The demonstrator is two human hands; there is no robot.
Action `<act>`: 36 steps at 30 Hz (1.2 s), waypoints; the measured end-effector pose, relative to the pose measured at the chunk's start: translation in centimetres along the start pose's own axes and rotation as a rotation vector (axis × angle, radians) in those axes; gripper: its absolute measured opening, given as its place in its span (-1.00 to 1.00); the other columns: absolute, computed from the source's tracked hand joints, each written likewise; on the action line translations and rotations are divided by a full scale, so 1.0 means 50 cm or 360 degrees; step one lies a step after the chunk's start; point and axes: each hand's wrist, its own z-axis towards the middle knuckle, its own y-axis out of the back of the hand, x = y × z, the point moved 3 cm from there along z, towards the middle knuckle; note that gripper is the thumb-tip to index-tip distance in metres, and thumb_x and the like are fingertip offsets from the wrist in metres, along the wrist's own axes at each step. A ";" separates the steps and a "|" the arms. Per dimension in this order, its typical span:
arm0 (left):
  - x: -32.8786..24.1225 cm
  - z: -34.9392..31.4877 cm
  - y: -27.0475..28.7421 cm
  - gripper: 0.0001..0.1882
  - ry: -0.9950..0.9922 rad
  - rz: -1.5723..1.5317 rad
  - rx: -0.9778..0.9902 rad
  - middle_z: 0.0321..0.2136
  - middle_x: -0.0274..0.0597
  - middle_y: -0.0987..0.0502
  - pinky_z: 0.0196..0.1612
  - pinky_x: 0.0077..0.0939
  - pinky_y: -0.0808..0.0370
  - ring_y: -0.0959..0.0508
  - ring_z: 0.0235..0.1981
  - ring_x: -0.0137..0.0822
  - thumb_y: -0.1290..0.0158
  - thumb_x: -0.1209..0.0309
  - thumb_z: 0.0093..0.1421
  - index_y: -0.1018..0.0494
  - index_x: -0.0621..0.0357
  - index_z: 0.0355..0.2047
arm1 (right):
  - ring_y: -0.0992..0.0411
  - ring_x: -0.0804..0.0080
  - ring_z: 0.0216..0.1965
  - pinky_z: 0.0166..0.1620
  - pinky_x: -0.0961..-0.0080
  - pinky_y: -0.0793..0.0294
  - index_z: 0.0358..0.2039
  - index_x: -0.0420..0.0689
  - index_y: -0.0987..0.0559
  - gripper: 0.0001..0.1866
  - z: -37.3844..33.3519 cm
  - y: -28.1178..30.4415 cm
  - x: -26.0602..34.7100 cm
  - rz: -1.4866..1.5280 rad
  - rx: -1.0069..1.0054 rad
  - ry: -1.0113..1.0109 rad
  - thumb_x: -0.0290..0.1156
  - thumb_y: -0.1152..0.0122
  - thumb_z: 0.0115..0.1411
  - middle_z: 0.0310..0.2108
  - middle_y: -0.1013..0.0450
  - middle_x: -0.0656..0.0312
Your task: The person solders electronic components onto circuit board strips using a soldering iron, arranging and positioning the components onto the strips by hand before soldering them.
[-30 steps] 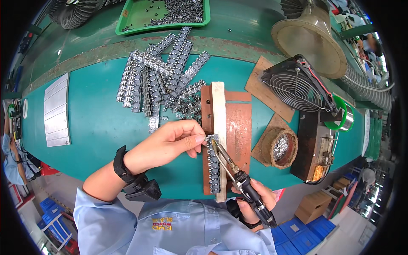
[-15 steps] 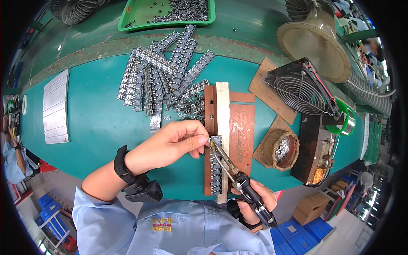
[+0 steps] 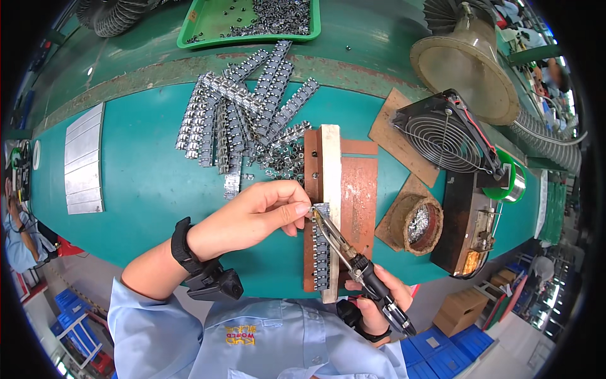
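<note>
My left hand is closed, thumb and forefinger pinched together at the far end of a strip of small circuit boards. Whatever sits between those fingertips is too small to make out. The strip lies lengthwise on a brown board, against a pale straight bar. In my right hand is a black-handled soldering iron with a thin tube along its side. Its tip meets the strip's far end, right beside my left fingertips.
Beyond my left hand lie piled board strips and loose metal parts. A green tray of small parts stands at the back. To the right are a fan, a round pot, a solder spool and a funnel-shaped duct.
The soldering iron's handle has shifted slightly to the right with my right hand, its tip staying at the strip's far end. My left hand keeps its pinch in the same place.
</note>
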 end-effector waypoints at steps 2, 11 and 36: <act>0.000 0.001 -0.001 -0.84 -0.0010 -0.0016 0.0004 -0.50 -0.36 -0.39 -0.32 -0.67 -0.37 -0.42 -0.44 -0.55 0.15 0.38 0.22 -0.32 0.22 -0.37 | -0.49 0.14 -0.40 -0.36 0.39 -0.55 -0.14 -0.42 -0.32 -0.40 -0.003 0.003 0.000 0.0022 -0.0012 -0.0039 -0.27 -0.30 -0.08 -0.31 -0.40 -0.16; 0.000 0.001 -0.001 -0.85 -0.0001 0.0006 -0.0005 -0.50 -0.36 -0.39 -0.31 -0.67 -0.38 -0.42 -0.44 -0.54 0.15 0.39 0.22 -0.32 0.21 -0.36 | -0.49 0.15 -0.44 -0.40 0.42 -0.54 -0.13 -0.40 -0.33 -0.43 0.004 0.004 0.001 -0.0013 0.0070 0.0103 -0.30 -0.29 -0.07 -0.34 -0.42 -0.18; -0.027 -0.018 0.001 -0.83 -0.0038 0.0263 -0.0174 -0.51 -0.35 -0.41 -0.41 -0.65 -0.39 -0.41 -0.49 -0.55 0.16 0.40 0.22 -0.34 0.25 -0.34 | -0.46 0.25 -0.34 -0.23 0.41 -0.46 -0.01 -0.30 -0.20 -0.35 -0.047 0.004 -0.071 -0.0245 -0.0347 0.0332 -0.20 -0.22 -0.01 -0.24 -0.38 -0.06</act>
